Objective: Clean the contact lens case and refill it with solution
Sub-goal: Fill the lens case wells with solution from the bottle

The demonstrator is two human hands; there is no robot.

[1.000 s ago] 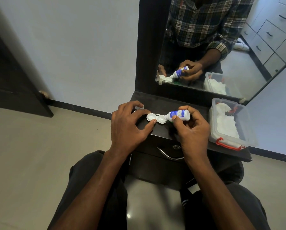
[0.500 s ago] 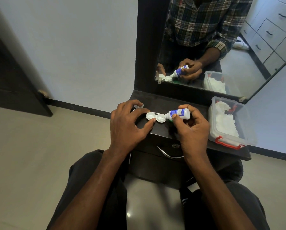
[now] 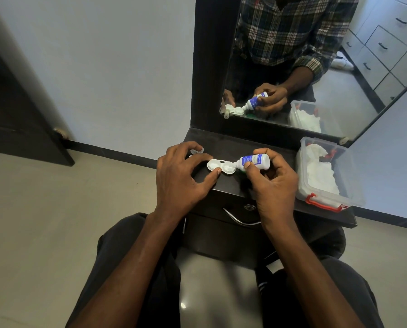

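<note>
White twin-well lens case (image 3: 221, 167) pinched by left hand (image 3: 181, 176), right hand (image 3: 272, 183) gripping tilted blue-labelled solution bottle (image 3: 253, 162)

Lighting: soft, even daylight, moderately bright; brightest on the floor reflected in the mirror (image 3: 316, 67). Shadows: faint and diffuse beneath both forearms. Glare: one small highlight on the glossy floor (image 3: 183, 305) between the knees. Focus: sharp at centre. Distortion: wide-angle bowing of the door (image 3: 20, 110) and wall edges.

The solution bottle (image 3: 254, 161) carries a blue label with small white print, too blurred to read; nothing else bears text.
</note>
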